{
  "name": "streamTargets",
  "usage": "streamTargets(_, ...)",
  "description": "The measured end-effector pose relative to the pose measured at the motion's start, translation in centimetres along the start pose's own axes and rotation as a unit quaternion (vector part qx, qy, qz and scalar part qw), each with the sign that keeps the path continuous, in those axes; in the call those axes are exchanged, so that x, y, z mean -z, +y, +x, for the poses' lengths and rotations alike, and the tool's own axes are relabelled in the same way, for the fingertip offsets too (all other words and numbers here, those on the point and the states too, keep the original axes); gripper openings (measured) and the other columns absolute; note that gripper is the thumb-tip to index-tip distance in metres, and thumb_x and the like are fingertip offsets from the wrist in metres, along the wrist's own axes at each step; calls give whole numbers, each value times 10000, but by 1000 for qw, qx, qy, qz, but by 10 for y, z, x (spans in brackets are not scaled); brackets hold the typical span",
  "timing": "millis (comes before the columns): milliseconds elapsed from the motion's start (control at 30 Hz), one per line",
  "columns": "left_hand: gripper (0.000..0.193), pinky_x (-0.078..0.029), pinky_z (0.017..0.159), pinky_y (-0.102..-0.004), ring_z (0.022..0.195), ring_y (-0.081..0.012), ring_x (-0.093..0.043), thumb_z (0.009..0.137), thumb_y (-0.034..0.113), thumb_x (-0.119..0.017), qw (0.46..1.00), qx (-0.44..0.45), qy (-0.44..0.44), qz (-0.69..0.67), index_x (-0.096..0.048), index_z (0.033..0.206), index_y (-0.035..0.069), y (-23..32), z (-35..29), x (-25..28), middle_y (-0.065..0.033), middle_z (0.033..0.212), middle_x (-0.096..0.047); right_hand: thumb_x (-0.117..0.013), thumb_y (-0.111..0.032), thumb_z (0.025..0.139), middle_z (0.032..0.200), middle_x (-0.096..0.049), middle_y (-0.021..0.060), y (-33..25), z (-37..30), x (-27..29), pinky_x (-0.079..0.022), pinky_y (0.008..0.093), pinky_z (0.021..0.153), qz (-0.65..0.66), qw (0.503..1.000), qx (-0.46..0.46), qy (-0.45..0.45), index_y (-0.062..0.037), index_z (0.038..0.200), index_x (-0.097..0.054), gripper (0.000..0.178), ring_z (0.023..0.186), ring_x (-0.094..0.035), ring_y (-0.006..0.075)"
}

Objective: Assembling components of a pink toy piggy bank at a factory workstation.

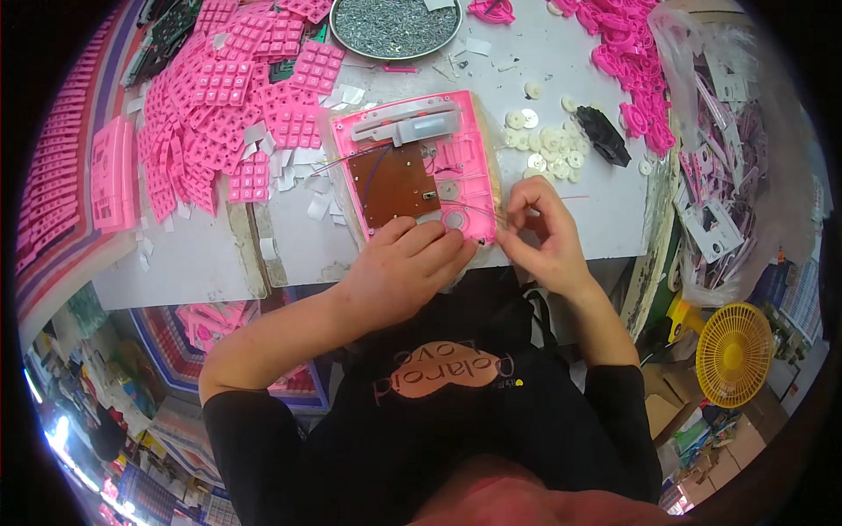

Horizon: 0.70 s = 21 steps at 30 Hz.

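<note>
A pink plastic housing (480, 158) lies open side up on the table before me. Inside it are a brown circuit board (395, 188) and a grey-white plastic part (421, 129) along the far end. My left hand (408, 267) grips the housing's near edge, its fingers curled over the rim and the board's corner. At the right side of the housing, my right hand (548, 237) has its fingers bent in a pinch. Thin wires (469, 207) run from the board to these fingertips, whose exact hold is partly hidden. Other thin wires stick out past the housing's left side.
Pink keypads (219, 114) are heaped at the left, with paper scraps around them. A round tray of screws (395, 31) stands at the back. White discs (553, 149), a black part (602, 136) and pink pieces (627, 61) lie to the right. A yellow fan (734, 355) is lower right.
</note>
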<state>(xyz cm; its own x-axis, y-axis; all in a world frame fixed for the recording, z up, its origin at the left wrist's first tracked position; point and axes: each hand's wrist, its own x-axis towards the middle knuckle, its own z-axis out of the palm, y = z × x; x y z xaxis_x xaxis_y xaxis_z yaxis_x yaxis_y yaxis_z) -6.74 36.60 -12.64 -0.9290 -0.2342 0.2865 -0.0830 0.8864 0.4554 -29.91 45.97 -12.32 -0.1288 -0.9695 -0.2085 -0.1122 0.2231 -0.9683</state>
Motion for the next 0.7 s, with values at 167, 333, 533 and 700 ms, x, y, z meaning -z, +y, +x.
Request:
streamTargets(167, 482, -472, 887, -383, 1083, -224, -586, 789, 151, -635, 1000, -11, -19, 21, -658, 1262, 64, 0, 3, 0, -50, 1156, -616, -772, -59, 822, 745, -380, -51, -7, 5, 0, -342, 238, 573, -24, 995, -97, -24, -79, 921, -511, 280, 647, -374, 58)
streamTargets(333, 474, -473, 885, -373, 1067, -216, -588, 790, 157, -636, 998, -26, -18, 58, -653, 1254, 64, 2, 4, -1, -51, 1157, -615, -761, -109, 835, 747, -427, 8, -15, 10, 4, -366, 277, 573, -97, 990, -83, -54, -64, 939, -481, 301, 640, -405, 103)
streamTargets(533, 422, -471, 870, -363, 1046, -216, -592, 807, 169, -619, 995, -31, -45, 84, -658, 1212, 59, 5, 9, -2, -59, 1155, -612, -757, -63, 856, 796, -367, -41, -23, 10, 2, -320, 228, 587, -136, 986, -71, -73, -77, 948, -437, 334, 712, -359, 67)
streamTargets(700, 412, -493, 779, -393, 905, -252, -640, 764, 56, -708, 996, 20, 35, -77, -651, 1173, 42, -14, 17, 21, -78, 1042, -666, -746, -27, 857, 763, -359, -61, -8, 11, 28, -335, 232, 598, -76, 997, -33, 8, -75, 982, -482, 297, 683, -361, 56)
